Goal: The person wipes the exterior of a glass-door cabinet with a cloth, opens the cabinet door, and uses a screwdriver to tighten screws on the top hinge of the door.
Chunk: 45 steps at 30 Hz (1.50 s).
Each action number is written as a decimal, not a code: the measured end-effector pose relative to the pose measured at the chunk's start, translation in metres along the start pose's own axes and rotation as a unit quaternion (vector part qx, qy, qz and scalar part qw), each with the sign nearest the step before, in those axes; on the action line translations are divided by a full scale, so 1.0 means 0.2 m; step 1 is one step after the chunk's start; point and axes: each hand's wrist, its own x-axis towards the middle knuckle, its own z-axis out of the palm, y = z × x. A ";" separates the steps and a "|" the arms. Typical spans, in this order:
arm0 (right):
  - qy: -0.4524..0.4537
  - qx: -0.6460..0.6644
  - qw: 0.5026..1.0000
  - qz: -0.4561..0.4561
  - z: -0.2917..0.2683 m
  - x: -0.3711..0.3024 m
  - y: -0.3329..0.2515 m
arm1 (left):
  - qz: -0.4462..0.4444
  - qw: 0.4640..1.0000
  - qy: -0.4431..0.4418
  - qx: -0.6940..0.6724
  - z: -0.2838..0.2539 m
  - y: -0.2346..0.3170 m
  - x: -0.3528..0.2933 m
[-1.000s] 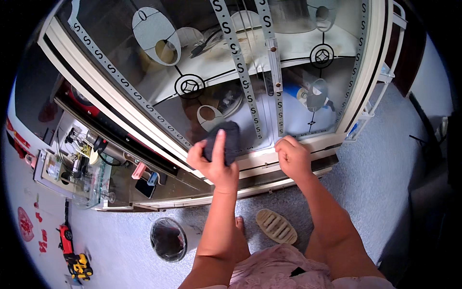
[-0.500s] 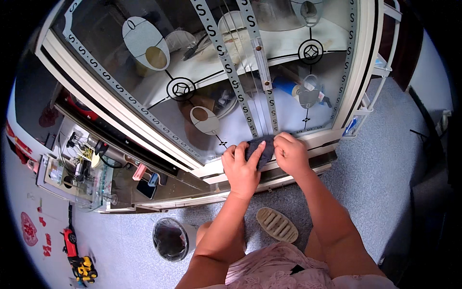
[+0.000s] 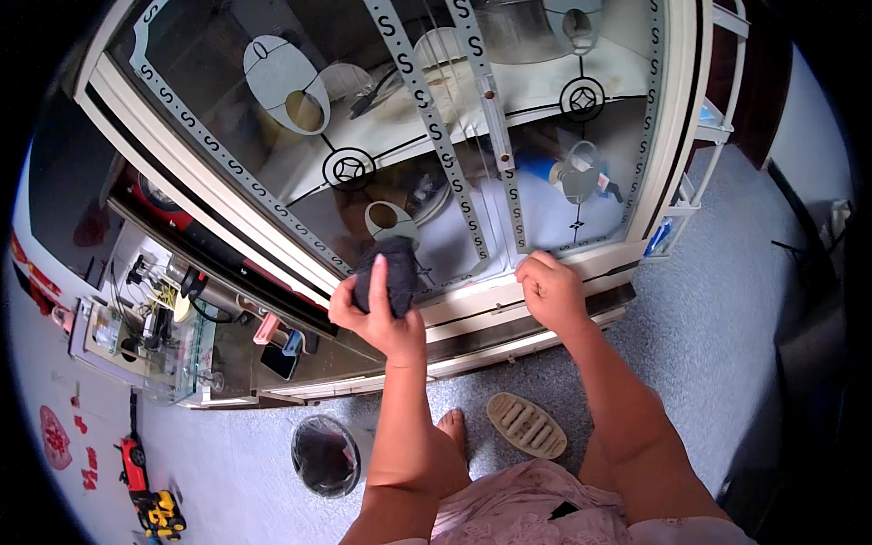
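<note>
My left hand (image 3: pixel 381 313) grips a dark grey cloth (image 3: pixel 392 272) at the lower corner of the left glass door (image 3: pixel 309 218), its thumb lying on top of the cloth. Near the bottom of the right glass door (image 3: pixel 568 218), my right hand (image 3: pixel 550 289) is closed with its fingers curled in, touching the white frame (image 3: pixel 490 298). Whatever may lie inside those fingers is hidden. Both doors carry patterned borders and black-outlined ovals. Behind the glass I see a white shelf (image 3: pixel 509 86) and dishes (image 3: pixel 431 204).
A lined waste bin (image 3: pixel 325 456) stands on the floor left of my legs. A beige slipper (image 3: pixel 527 425) lies between my feet. At left are a cluttered counter (image 3: pixel 218 359) with a phone (image 3: pixel 279 359), and toy vehicles (image 3: pixel 145 486). A white rack (image 3: pixel 718 127) stands beyond the cabinet's right side.
My left hand has carried the cloth leftward along the bottom of the cabinet, away from my right hand. My right hand has stayed nearly in place.
</note>
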 end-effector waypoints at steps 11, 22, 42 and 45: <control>0.016 -0.007 0.999 -0.029 0.01 0.03 0.00 | 0.083 0.981 -0.166 -0.049 0.09 0.18 -0.18; 0.000 0.015 1.000 0.003 -0.02 0.00 -0.02 | 0.059 0.972 -0.210 -0.083 0.08 0.25 -0.24; -0.017 -0.008 1.000 -0.016 0.04 0.00 -0.01 | 0.011 0.998 -0.061 -0.023 0.02 0.07 -0.08; -0.019 -0.010 1.000 -0.010 0.04 0.00 -0.01 | 0.040 0.996 -0.068 -0.041 0.06 0.11 -0.10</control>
